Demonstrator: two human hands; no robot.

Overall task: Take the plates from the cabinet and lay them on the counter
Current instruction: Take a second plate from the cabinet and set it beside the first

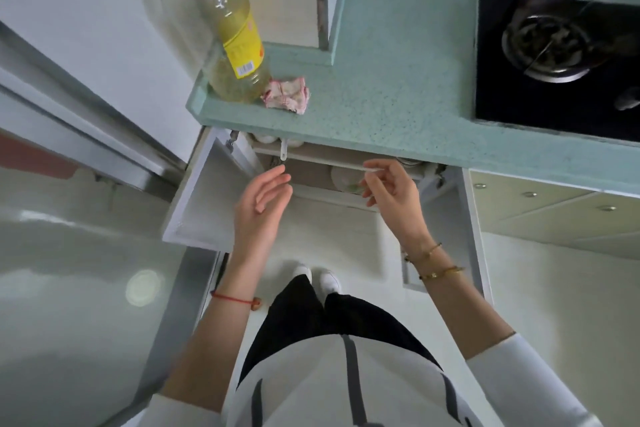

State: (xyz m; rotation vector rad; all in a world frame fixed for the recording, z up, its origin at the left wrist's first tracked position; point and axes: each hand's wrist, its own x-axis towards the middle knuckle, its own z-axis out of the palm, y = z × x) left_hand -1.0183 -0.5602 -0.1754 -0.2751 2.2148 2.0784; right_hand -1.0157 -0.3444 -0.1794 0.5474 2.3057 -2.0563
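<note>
- So far, no plate lies on the counter (398, 80); its bare teal top carries only a bottle (232, 42), a crumpled cloth (287, 95) and the hob (554, 80).
- The cabinet (308, 173) under the counter stands open, with its left door (204, 198) swung wide, so the opening step looks done.
- Everything else is left to do: lifting the plates out and laying them on top.
- One plate (343, 180) shows inside, a pale round shape with a touch of green. It sits below the shelf edge and is partly hidden by the shelf and the right hand.
- How many more are stacked behind it cannot be told.
- The plate seems to lean or stand rather than lie flat, its face turned toward the opening. Being round, it has no long axis to speak of, and its exact tilt is unclear.
- The left hand (263, 201) hangs in front of the opening with fingers straight and relaxed, holding nothing.
- The right hand (391, 194) is just in front of the plate, fingers curled, thumb and forefinger close around a thin white strip (370, 170).
- Whether that strip is a plate's rim or the shelf edge behind, and so whether the hand grips anything, I cannot tell.
- The two hands are well apart.
</note>
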